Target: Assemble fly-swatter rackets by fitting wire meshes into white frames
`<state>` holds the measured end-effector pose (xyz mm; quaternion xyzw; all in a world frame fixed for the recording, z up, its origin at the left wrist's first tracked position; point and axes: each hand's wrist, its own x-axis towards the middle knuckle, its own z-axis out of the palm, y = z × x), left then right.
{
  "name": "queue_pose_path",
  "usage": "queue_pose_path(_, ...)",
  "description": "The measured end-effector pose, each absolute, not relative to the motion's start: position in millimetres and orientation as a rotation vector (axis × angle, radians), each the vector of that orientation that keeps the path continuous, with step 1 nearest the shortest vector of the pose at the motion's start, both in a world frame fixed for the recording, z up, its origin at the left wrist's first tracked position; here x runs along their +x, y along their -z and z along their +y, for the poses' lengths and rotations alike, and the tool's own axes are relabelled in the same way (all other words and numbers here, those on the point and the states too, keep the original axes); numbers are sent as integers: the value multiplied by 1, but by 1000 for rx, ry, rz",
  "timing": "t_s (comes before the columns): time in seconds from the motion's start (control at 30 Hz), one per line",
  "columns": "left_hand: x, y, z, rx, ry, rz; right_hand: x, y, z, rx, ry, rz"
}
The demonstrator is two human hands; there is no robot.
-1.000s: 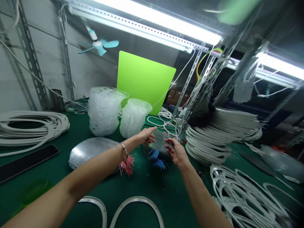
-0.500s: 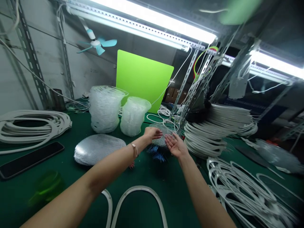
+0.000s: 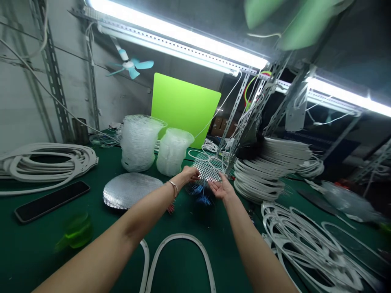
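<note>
Both my arms reach forward over the green table (image 3: 189, 228). My left hand (image 3: 188, 174), with a bracelet at the wrist, pinches the left edge of a round silver mesh disc (image 3: 209, 169) lifted above the table. My right hand (image 3: 220, 188) is palm up with fingers spread under the disc's lower right edge. Just below the disc lie a bundle of blue ties (image 3: 200, 194) and, behind my left wrist, some red ties (image 3: 170, 209).
A pile of mesh discs (image 3: 131, 190) lies left of my hands. Two stacks of clear plastic covers (image 3: 141, 141) stand before a green board (image 3: 183, 106). White rings are stacked at right (image 3: 269, 167), at left (image 3: 45, 160) and in front (image 3: 180, 252). A black phone (image 3: 51, 200) lies left.
The mesh disc has been lifted from the table and tilted up between my hands. My right hand turned palm up beneath it. The view shifted slightly.
</note>
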<state>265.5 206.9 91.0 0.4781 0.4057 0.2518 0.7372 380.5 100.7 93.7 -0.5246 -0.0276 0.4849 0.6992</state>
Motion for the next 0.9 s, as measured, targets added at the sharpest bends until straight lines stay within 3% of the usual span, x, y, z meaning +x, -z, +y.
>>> queue_pose_path(0.63, 246, -94, 196, 1175, -692, 752, 360, -104, 100, -1077, -998, -164)
queue_pose_path(0.9, 161, -108, 121, 1132, -717, 658, 294, -101, 6, -1055, -1002, -316)
